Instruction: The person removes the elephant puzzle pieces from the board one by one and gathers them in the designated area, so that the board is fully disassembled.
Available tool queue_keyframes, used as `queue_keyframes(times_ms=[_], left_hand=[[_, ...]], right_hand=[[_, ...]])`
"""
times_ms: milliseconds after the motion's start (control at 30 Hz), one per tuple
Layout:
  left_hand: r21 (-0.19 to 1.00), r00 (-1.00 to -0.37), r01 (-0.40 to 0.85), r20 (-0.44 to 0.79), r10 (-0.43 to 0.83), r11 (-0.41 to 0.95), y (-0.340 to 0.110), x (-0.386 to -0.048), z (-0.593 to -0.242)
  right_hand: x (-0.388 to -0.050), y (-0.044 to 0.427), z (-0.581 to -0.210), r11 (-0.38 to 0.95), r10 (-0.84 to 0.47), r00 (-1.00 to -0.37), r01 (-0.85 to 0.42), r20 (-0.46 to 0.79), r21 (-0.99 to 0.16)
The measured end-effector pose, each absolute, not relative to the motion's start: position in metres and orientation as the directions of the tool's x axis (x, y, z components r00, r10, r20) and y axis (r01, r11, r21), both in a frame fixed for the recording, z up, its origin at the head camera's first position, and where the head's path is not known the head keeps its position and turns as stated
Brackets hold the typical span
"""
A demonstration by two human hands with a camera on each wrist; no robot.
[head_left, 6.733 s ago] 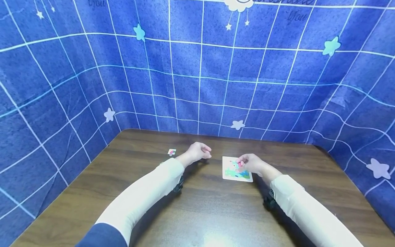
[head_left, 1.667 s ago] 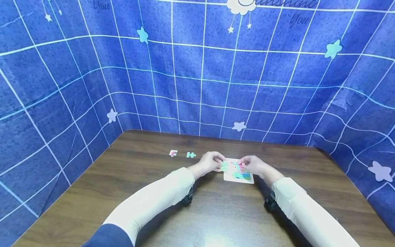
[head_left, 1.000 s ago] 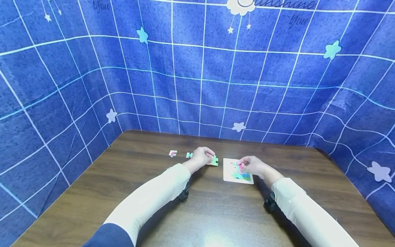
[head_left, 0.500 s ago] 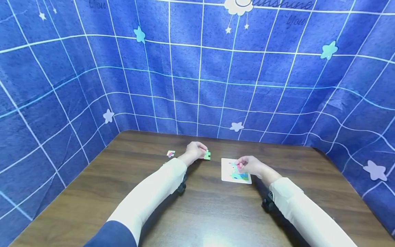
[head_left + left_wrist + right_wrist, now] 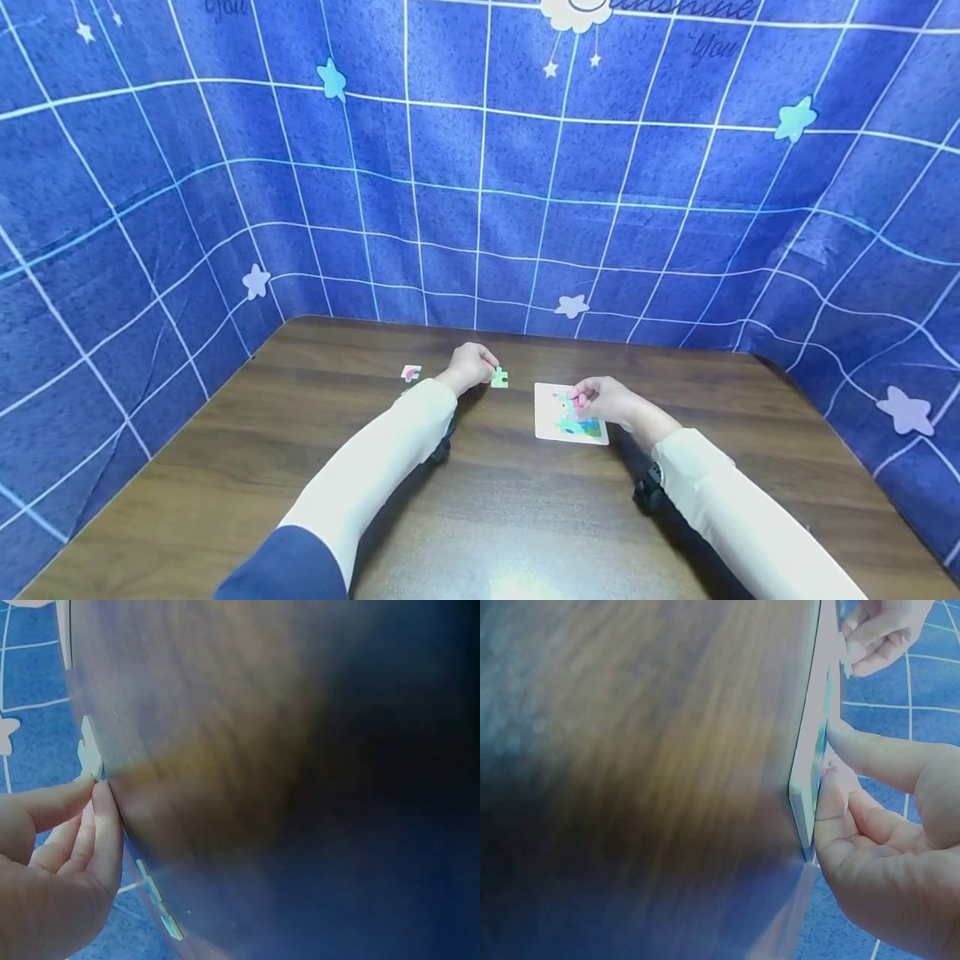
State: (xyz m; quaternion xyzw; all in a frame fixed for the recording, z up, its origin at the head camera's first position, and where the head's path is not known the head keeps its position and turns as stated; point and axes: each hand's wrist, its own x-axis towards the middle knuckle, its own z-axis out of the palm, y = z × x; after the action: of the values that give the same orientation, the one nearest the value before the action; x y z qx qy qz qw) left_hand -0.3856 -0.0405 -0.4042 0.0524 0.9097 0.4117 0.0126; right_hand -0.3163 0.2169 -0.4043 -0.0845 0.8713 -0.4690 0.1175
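My left hand [image 5: 470, 365] pinches the edge of a green puzzle piece [image 5: 499, 377] between thumb and fingertips, at the tabletop left of the white-framed puzzle board [image 5: 547, 427]. In the left wrist view the green piece [image 5: 90, 754] sticks out past the fingertips of my left hand [image 5: 67, 862]. Over the board, my right hand [image 5: 609, 401] holds a small pink piece [image 5: 577, 402], partly covered by its fingers. In the right wrist view, my right hand [image 5: 892, 832] is low beside the board [image 5: 804, 780]; the pink piece is barely visible there.
A pink and white puzzle piece [image 5: 410, 372] lies on the brown table [image 5: 480, 500], left of my left hand. Another piece [image 5: 157, 900] lies near that hand in the left wrist view. A blue curtain [image 5: 450, 208] with white lines and stars stands behind the table.
My left hand, with the green piece, has moved left and back from the board's left edge, and it now covers the middle loose piece. My right hand has hardly moved.
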Motion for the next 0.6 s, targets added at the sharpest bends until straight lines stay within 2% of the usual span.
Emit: queue_keyframes(times_ms=[267, 600], left_hand=[[0.650, -0.992, 0.128, 0.068, 0.110, 0.750, -0.0391, -0.3881, -0.4029], [0.637, -0.993, 0.112, 0.050, 0.104, 0.763, -0.0376, -0.3858, -0.3996]], right_hand=[[-0.3184, 0.2177, -0.4051, 0.544, -0.244, -0.961, -0.026, -0.129, -0.839], [-0.3184, 0.2172, -0.4052, 0.555, -0.243, -0.960, -0.022, -0.137, -0.832]])
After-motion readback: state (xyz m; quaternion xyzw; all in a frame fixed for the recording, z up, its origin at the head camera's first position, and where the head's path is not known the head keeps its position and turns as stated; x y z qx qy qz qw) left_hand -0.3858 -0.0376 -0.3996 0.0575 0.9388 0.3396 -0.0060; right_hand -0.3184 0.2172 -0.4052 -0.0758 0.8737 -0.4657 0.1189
